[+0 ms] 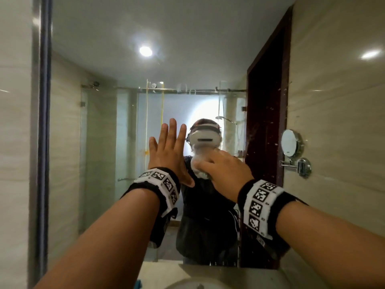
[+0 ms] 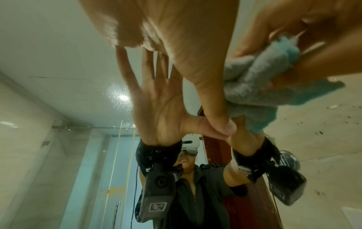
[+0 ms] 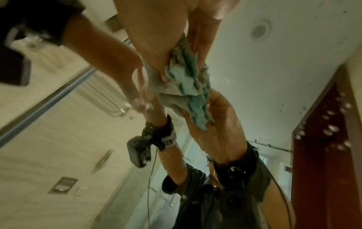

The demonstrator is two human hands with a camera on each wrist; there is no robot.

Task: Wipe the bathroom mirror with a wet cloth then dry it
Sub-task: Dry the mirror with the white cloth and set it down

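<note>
The big bathroom mirror (image 1: 104,59) fills the head view, with my reflection in it. My left hand (image 1: 168,151) lies flat on the glass, fingers straight and spread, holding nothing. Just right of it my right hand (image 1: 225,170) grips a bunched grey and teal cloth (image 1: 200,167) and presses it on the glass. In the left wrist view the left palm (image 2: 156,23) meets its reflection, and the cloth (image 2: 254,77) is wadded under the right hand (image 2: 313,31). The right wrist view has the cloth (image 3: 184,74) squeezed between my fingers (image 3: 156,38) and the mirror (image 3: 274,77).
Droplets and spots speckle the mirror's right part (image 1: 270,122). A round chrome magnifying mirror (image 1: 290,142) sticks out from the tiled wall on the right. Below are the counter (image 1: 239,276) and sink basin (image 1: 195,284). The mirror's metal frame (image 1: 44,122) runs down the left.
</note>
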